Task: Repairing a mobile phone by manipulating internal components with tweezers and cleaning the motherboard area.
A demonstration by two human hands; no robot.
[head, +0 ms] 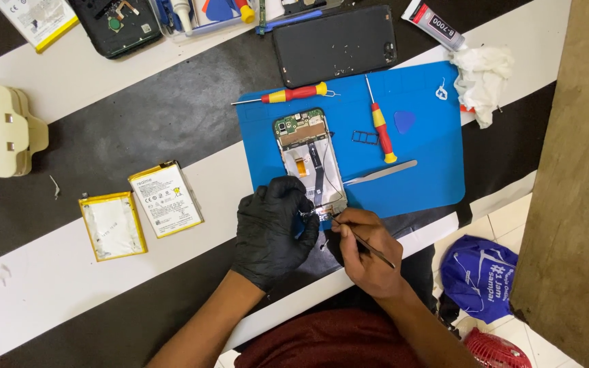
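An opened phone [310, 159] with its back removed lies on a blue work mat [417, 184], circuit board showing at its far end. My left hand [274, 228], in a black glove, presses on the phone's near end. My bare right hand [367, 252] grips thin metal tweezers [369, 247], their tip touching the phone's bottom edge close to the gloved fingers.
On the mat lie two red-and-yellow screwdrivers [380, 128], a metal spudger [380, 173], a blue pick [403, 121] and a SIM tray [365, 138]. Two batteries [166, 199] lie left of it. A black back cover [334, 34], a glue tube [435, 24] and crumpled tissue [482, 75] sit farther off.
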